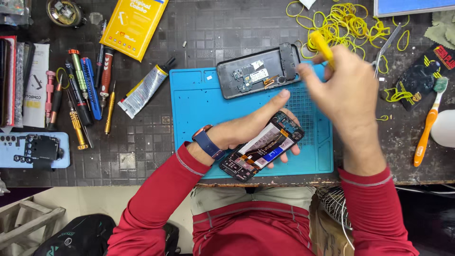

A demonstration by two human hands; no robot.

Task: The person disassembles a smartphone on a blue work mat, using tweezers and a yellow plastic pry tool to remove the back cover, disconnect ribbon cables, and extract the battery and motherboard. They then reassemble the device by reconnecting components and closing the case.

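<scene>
While the left hand (246, 130) grips an opened phone (262, 146) above the blue mat (199, 95), the blurred right hand (348, 95) clasps a yellow tool (322, 46) near the detached back housing (259, 71).

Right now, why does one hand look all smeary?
Head view: the right hand with its yellow tool is motion-blurred; the left hand and its opened phone look sharp; lighting is even, with no strong glare on the blue mat.

A phone repair workbench: screwdrivers (78, 90), a glue tube (144, 90), a blue work mat (199, 95) and an opened phone (260, 71)
</scene>
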